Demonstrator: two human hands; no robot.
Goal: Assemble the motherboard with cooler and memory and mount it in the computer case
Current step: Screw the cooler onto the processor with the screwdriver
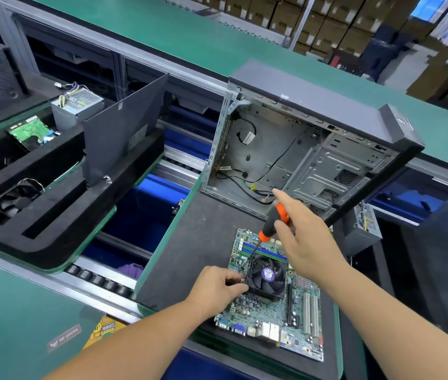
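While the left hand (218, 286) pinches the cooler (268, 277), the right hand (306, 238) grips the screwdriver (273, 222).

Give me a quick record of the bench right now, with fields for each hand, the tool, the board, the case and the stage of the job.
left hand: left hand steadies the near-left edge of the cooler fan
right hand: right hand grips the screwdriver
tool: orange and black handle, tip down at the fan's far-left corner
board: motherboard lies flat on the dark mat, fan on top
case: computer case stands open behind the board, loose cables inside, no board mounted
stage: fastening the cooler; mounting not yet done
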